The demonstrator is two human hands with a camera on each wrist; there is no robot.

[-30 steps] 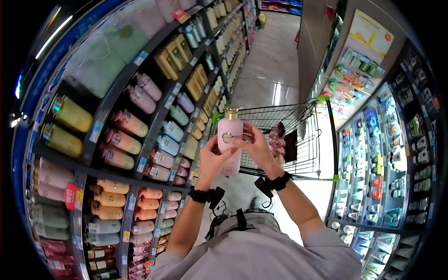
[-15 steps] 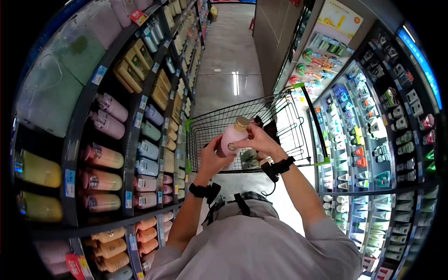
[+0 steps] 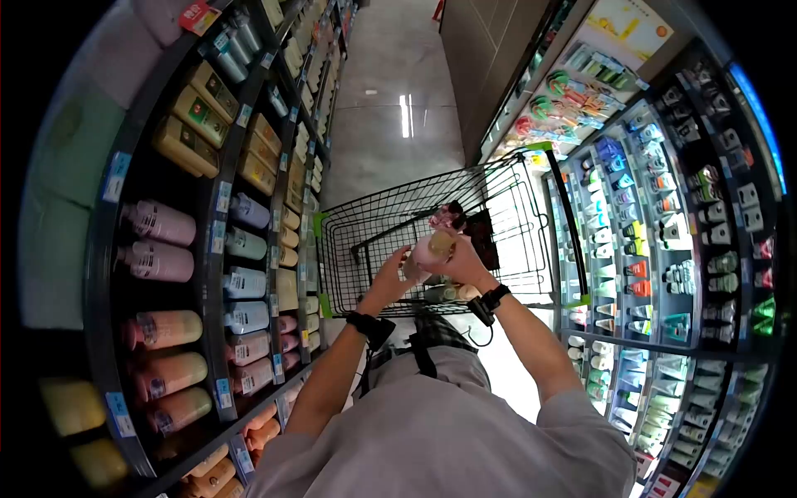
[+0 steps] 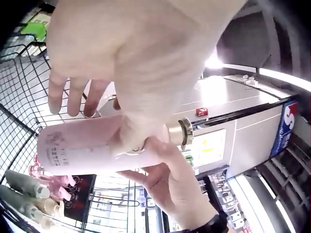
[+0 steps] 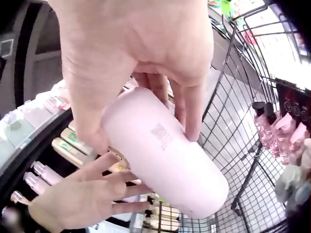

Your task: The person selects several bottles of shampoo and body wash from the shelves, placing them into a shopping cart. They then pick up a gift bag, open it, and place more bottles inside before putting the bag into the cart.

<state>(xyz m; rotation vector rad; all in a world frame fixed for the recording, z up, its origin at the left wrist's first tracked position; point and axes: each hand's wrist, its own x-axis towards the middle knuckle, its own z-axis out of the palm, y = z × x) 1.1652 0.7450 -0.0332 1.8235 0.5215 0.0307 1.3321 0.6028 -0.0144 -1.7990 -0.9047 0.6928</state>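
A pink pump bottle [image 3: 422, 254] with a gold top is held tilted over the shopping cart [image 3: 319, 222]. My right hand [image 3: 470, 264] grips it near the gold top, thumb on one side and fingers on the other, as the right wrist view shows. My left hand [image 3: 387, 284] is at the bottle's left side. Its fingers stretch out straight and spread beside the bottle in the right wrist view, while the thumb overlaps the bottle's front in the left wrist view. Inside the cart are small pink bottles [image 5: 272, 132] and grey-green bottles [image 4: 23, 185].
On the left stands a shelf with rows of pump bottles [image 3: 162, 222] and gold bottles [image 3: 199, 120]. A lit shelf of tubes and small packages [image 3: 639, 249] lines the right. A dark panel [image 4: 80, 199] sits by the bottles in the cart. The tiled aisle floor [image 3: 390, 75] runs ahead.
The pink pump bottle has gone from upright in both hands to tilted and lower over the cart. The left hand's fingers have straightened. The view has turned toward the cart.
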